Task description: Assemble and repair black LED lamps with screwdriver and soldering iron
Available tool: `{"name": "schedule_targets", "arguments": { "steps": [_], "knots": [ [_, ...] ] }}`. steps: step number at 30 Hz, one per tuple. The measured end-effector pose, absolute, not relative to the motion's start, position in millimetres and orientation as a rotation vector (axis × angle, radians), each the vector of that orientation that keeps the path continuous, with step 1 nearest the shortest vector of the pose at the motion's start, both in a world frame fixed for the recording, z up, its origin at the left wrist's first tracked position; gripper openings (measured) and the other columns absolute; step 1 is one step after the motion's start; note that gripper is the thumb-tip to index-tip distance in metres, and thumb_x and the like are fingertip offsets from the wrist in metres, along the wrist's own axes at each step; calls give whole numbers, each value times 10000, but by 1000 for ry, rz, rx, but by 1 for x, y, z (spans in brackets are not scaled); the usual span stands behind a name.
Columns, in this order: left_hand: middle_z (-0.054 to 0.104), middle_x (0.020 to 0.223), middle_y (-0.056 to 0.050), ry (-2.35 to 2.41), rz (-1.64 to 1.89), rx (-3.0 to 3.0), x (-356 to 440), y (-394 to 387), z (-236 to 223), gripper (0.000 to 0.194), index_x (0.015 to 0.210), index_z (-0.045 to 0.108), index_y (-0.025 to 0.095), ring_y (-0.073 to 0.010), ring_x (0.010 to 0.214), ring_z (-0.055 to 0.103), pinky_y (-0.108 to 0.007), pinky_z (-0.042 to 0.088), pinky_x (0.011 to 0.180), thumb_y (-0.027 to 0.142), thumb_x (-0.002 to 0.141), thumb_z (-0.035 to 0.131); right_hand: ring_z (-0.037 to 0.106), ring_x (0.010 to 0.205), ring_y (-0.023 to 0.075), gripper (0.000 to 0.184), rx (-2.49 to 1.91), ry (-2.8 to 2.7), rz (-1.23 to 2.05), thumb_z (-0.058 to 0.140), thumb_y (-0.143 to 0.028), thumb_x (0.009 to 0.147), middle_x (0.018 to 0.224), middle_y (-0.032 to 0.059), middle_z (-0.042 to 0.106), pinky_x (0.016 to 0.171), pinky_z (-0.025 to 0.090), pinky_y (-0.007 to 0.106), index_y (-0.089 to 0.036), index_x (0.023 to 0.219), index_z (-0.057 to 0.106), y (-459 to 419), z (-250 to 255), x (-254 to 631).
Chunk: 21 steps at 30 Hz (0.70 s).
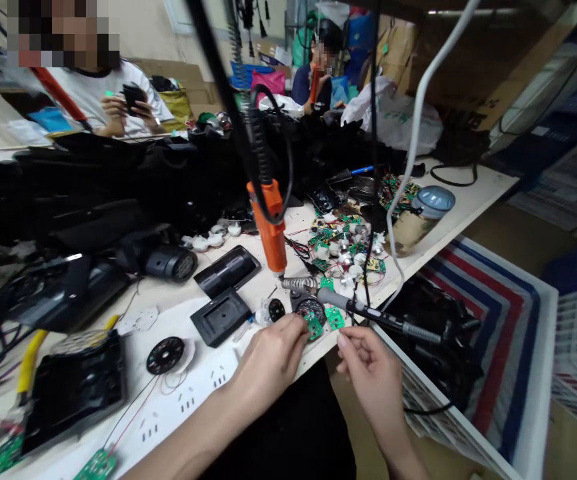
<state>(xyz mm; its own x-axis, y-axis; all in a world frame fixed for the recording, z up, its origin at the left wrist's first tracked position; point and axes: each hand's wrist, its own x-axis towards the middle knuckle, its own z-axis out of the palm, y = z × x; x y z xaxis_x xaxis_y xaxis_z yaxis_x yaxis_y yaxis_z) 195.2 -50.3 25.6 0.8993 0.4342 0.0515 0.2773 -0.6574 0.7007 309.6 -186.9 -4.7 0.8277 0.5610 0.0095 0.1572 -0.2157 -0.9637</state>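
My left hand [274,350] is at the table's front edge, its fingers closed on a small green circuit board [313,327]. Just to the right, my right hand [371,367] has its thumb and fingers curled together; whatever they pinch is too small to make out. A second green circuit board [335,319] lies close to those fingertips. Behind both hands a soldering iron [353,305] rests with its tip end toward a coiled metal holder [299,284]. A round black part [277,310] sits beyond my left knuckles.
An orange electric screwdriver [269,233] hangs over the table. Circuit boards with wires [343,247] are piled behind the iron. Black housings [221,317], a black disc [165,355] and yellow-handled pliers [31,360] lie left. A lined crate [543,373] stands right. Two people [143,100] sit opposite.
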Motion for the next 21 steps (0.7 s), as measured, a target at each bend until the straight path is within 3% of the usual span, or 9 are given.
{"name": "schedule_targets", "arguments": {
  "steps": [5, 8, 12, 16, 21],
  "knots": [
    [625, 679, 17, 593, 68, 2077, 187, -45, 36, 263, 802, 576, 202, -148, 630, 578, -246, 424, 608, 377, 949, 445, 675, 587, 145, 270, -1786, -776, 294, 566, -372, 906, 795, 61, 719, 524, 557, 215, -181, 1021, 718, -181, -4, 314],
    [639, 699, 0, 722, 41, 2156, 191, -42, 33, 220, 801, 600, 190, -161, 653, 597, -260, 430, 636, 313, 925, 466, 680, 618, 138, 260, -1778, -904, 305, 516, -321, 943, 866, 77, 729, 517, 548, 195, -182, 1012, 726, -174, -7, 309],
    [640, 894, -74, 879, 80, 2438, 205, -41, 24, 235, 870, 651, 157, -194, 761, 630, -293, 451, 706, 203, 924, 427, 655, 534, 120, 232, -1761, -857, 215, 549, -320, 942, 734, 51, 709, 493, 538, 181, -157, 962, 714, -171, -9, 307],
    [639, 878, -72, 945, -21, 2488, 213, -41, 23, 236, 857, 671, 162, -197, 763, 640, -292, 457, 714, 177, 924, 445, 637, 476, 103, 202, -1712, -740, 133, 591, -311, 924, 653, 13, 670, 466, 527, 160, -147, 1006, 676, -177, 0, 312],
    [674, 824, -60, 980, -58, 2477, 216, -40, 29, 156, 858, 654, 162, -203, 779, 650, -281, 449, 712, 122, 883, 505, 629, 548, 95, 504, -1629, -725, 146, 667, -298, 871, 835, 9, 661, 511, 563, 184, -203, 1340, 511, -174, 24, 320]
  ]
}}
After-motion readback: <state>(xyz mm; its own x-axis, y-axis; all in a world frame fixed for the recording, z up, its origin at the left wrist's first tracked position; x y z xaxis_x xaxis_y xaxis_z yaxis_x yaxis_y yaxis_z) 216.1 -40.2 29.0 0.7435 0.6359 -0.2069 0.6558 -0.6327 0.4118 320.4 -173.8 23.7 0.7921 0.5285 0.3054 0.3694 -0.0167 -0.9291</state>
